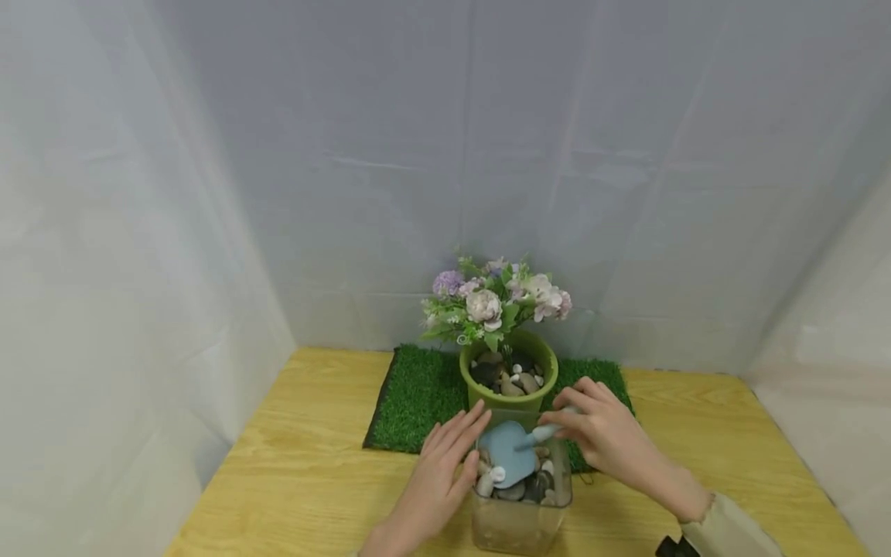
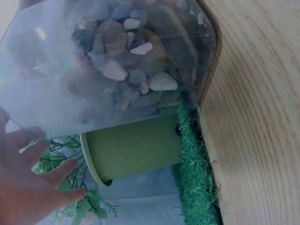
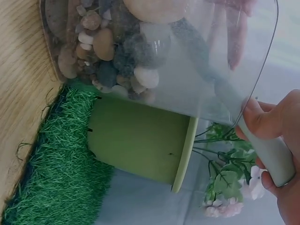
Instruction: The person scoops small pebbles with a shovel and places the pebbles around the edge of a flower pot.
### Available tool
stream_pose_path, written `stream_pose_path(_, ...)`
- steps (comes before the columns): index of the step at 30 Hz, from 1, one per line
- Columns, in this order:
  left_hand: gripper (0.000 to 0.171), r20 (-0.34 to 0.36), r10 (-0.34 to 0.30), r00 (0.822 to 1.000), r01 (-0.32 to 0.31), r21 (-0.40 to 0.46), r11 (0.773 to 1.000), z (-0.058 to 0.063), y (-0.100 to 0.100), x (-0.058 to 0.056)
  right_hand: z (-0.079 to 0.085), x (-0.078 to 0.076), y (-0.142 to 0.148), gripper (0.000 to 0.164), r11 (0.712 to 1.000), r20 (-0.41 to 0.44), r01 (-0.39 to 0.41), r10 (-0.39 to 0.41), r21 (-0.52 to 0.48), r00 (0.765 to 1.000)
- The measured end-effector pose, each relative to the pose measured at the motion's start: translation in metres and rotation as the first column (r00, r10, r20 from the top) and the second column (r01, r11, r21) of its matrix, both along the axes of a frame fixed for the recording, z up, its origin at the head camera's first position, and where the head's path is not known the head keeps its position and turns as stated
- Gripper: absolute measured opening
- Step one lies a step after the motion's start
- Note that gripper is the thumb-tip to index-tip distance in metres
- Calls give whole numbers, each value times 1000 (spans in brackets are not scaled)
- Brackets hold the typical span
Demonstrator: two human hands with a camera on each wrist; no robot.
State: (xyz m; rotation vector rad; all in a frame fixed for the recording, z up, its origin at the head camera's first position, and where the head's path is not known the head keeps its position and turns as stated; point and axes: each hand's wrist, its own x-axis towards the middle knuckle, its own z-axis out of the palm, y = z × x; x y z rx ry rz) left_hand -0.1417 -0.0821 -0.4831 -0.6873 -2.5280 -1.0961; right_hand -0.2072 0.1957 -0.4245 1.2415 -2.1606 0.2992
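Observation:
A clear plastic container (image 1: pixel 524 520) with pebbles (image 1: pixel 536 487) in it stands at the table's front. My right hand (image 1: pixel 600 429) grips the handle of a light blue toy shovel (image 1: pixel 511 452), whose blade lies tilted over the pebbles inside the container. One small white stone (image 1: pixel 497 473) shows at the blade's edge. My left hand (image 1: pixel 442 472), fingers extended, rests at the container's left rim; the left wrist view shows its fingers (image 2: pixel 61 173) spread beside the wall. Just behind stands a green flowerpot (image 1: pixel 510 398) holding stones and artificial flowers (image 1: pixel 483 305).
Under the pot lies a green artificial-grass mat (image 1: pixel 421 394) on the wooden table (image 1: pixel 292 464). Pale plastic sheeting (image 1: pixel 445 155) hangs behind the table and along both sides. The pot stands close behind the container.

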Motion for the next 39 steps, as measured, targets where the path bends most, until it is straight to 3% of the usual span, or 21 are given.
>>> stream_pose_path(11,50,-41,6,999,-7,-7,1000,-3,0,-1,-1,6,11,32,992,106,37,-24,-123,994)
stream_pose_path(20,48,-24,3,1000,-4,-10,1000,-3,-1,-1,-9,14,23,39,967,195,93,-47,-237,980)
stream_pose_path(25,48,-12,-2,1000,2,-2,1000,-3,-2,-1,-16,18,30,40,946,179,77,-20,-314,984)
stream_pose_path(29,47,-7,1,1000,-1,2,1000,-4,-2,-1,-17,23,37,23,933,157,67,-11,-355,987)
stream_pose_path(32,49,-5,4,1000,-4,0,1000,-4,-2,-1,-14,25,41,21,929,159,107,-53,-354,986)
stream_pose_path(39,50,-3,-4,1000,4,-3,1000,-4,-1,-2,-1,25,51,35,921,157,196,-150,-337,976)
